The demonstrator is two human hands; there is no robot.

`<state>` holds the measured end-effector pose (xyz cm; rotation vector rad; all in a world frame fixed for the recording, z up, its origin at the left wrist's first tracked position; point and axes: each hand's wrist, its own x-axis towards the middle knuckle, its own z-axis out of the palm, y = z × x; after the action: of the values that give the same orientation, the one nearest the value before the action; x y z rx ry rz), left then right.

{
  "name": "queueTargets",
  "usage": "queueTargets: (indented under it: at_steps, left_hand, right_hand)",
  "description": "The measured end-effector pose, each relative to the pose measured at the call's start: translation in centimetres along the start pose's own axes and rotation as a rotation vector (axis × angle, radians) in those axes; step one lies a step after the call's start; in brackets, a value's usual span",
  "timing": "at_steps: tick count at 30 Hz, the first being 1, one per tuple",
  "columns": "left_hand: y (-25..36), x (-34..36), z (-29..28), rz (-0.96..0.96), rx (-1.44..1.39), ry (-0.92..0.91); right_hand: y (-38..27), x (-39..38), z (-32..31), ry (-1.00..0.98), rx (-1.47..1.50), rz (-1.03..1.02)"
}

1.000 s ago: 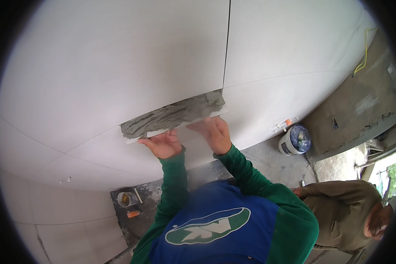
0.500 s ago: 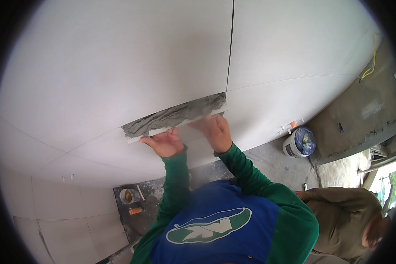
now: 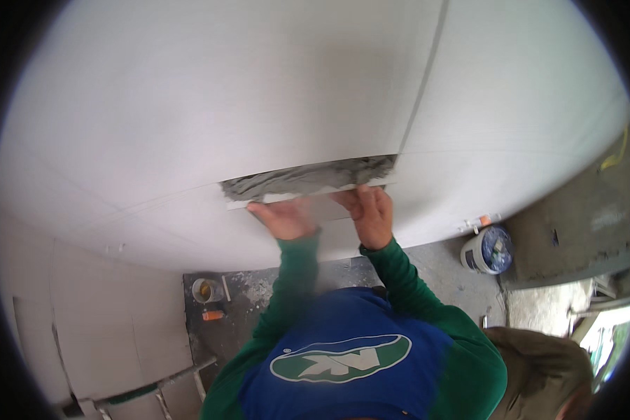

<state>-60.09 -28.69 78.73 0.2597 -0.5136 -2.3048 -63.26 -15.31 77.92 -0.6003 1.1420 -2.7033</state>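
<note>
A narrow white tile strip [image 3: 239,204] lies at a long recess in the pale tiled wall [image 3: 189,91], with ridged grey mortar [image 3: 308,175] showing above its front edge. My left hand [image 3: 285,218], blurred by motion, has its thumb on that edge toward the left end, its fingers partly smeared. My right hand [image 3: 373,215] grips the same strip nearer the right end, fingers curled over the edge. A dark vertical joint runs up the wall from the recess's right corner.
A lidded white bucket [image 3: 477,252] stands low at right beside pipe fittings [image 3: 484,221]. A small cup [image 3: 206,290] and orange object [image 3: 213,315] lie on the floor at left. A co-worker in olive [image 3: 539,364] is at lower right. Yellow cable [image 3: 616,155] hangs at far right.
The view has shifted, putting the recess, bucket and co-worker further right or lower. The strip and both my hands sit further right; my left hand has become blurred.
</note>
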Motion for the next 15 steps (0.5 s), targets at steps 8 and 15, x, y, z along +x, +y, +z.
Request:
queueTargets:
  at_steps: [8,15]
  left_hand:
    - [1.0,-0.8,0.6,-0.03,-0.018,0.01]
    - [1.1,-1.4,-1.6,-0.099,-0.063,-0.096]
  right_hand:
    - [-0.3,-0.9,0.8,-0.003,-0.098,-0.003]
    - [-1.0,-2.8,1.7,0.075,-0.092,0.045]
